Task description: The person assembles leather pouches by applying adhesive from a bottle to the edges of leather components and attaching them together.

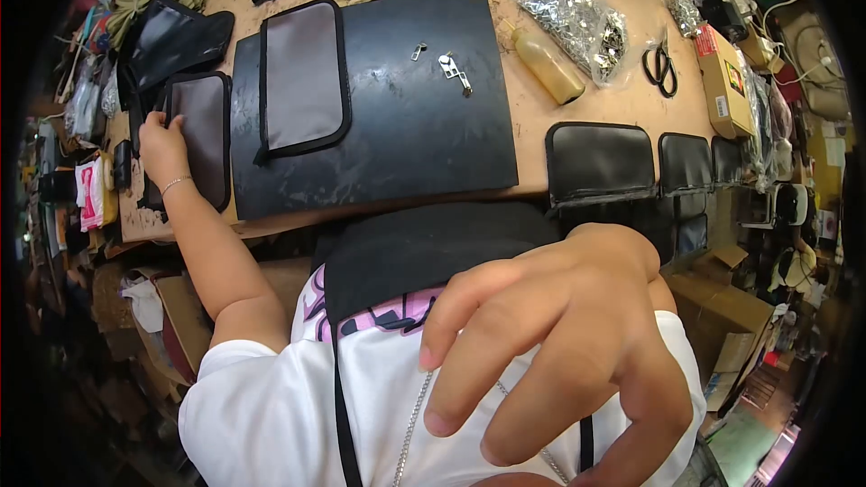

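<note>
At the left of the table, my left hand (164, 151) grips the left edge of a dark grey panel with black edging (206, 135), its thumb on top. My right hand (559, 334) is raised close to the camera in front of my chest, fingers apart and loosely bent, with nothing seen in it. A similar black-edged panel (305, 81) lies on a large black mat (388, 140). Two metal zipper sliders lie on the mat: a small one (419, 51) and a larger one with a long pull (455, 72).
A plastic bag of metal sliders (577, 27), a yellowish bottle (548, 63) and black-handled scissors (660, 68) lie at the right. Black-edged panels (600, 162) overhang the front edge. A cardboard box (723, 81) stands at the right edge; black pieces (171, 45) lie at the left.
</note>
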Demonstrator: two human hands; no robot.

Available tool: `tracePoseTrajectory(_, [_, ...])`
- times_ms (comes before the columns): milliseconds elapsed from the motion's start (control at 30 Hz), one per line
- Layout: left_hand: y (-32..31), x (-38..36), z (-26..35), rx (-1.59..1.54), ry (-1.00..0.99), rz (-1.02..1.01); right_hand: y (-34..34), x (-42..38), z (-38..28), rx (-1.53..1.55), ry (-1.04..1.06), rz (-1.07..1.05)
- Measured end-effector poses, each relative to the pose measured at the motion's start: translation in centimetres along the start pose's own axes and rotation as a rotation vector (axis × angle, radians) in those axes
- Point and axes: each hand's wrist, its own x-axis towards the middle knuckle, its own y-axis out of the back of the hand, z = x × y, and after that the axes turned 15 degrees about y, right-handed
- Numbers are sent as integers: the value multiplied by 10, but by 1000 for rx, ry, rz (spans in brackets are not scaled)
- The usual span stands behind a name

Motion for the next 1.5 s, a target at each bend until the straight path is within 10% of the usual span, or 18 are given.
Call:
tracePoseTrajectory(200, [46, -1, 21, -335, -114, 31, -39, -11, 32, -128, 421, 294])
tracePoseTrajectory(400, [141, -100, 107, -1185, -703, -556, 30, -19, 22, -1060, -68, 11])
tracePoseTrajectory(467, [170, -121, 138, -695, -1307, -313, 44, -22, 26, -1266, -282, -32])
tracePoseTrajectory(533, [176, -153, 160, -767, -1487, -360, 44, -37, 38, -1166, -539, 105])
tracePoseTrajectory(867, [72, -129, 195, -894, -1141, -216, 25, -117, 40, -1289, -516, 41])
tracePoseTrajectory(1000, [69, -139, 208, -952, -881, -853, 22, -127, 47, -1358, -400, -140])
tracePoseTrajectory(1133, [62, -167, 230, -1409, -831, -950, 25, -104, 41, -919, -512, -137])
tracePoseTrajectory(1267, [70, -184, 243, -1759, -505, -1264, 44, -99, 59, -898, -477, 24])
tracePoseTrajectory(1500, [70, -174, 240, -1593, -483, -1255, 129, -81, 104, -1061, -482, 526])
